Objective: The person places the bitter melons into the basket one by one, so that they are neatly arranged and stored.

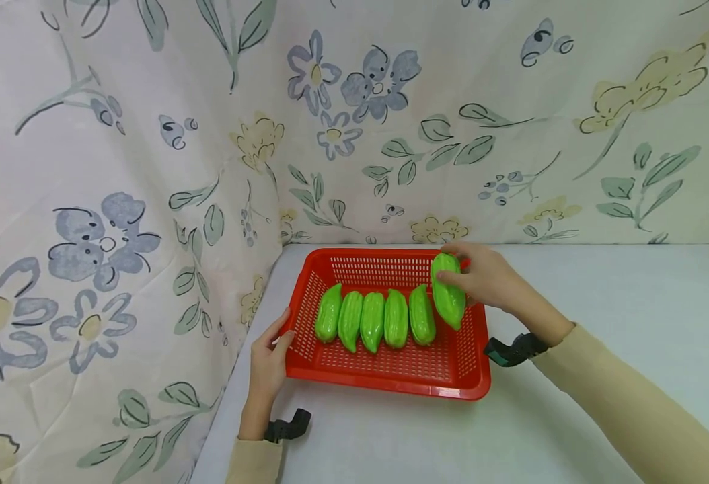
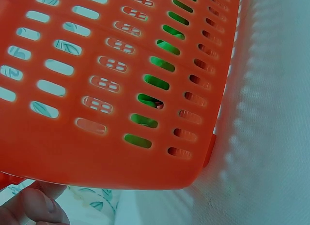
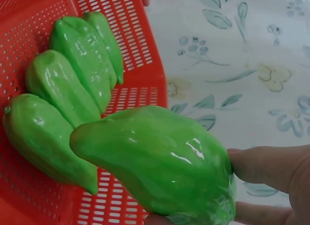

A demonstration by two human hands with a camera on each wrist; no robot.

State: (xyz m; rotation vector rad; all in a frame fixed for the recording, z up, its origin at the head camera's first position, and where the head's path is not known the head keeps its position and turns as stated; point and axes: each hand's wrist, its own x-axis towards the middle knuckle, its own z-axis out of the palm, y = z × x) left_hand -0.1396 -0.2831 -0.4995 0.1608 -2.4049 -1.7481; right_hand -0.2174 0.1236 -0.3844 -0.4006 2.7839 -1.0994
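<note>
A red plastic basket with slotted walls sits on the white table. Its left rim is pinched by my left hand, whose fingertips show under the rim at the bottom left of the left wrist view. My right hand grips a glossy, ribbed green pepper between thumb and fingers, over the basket's right end. In the right wrist view this pepper points its narrow tip left, toward the others. Several similar green peppers lie side by side in a row inside the basket.
A floral cloth hangs behind the table and along its left side. White tabletop extends to the right of the basket and in front of it. Each wrist wears a small black camera mount.
</note>
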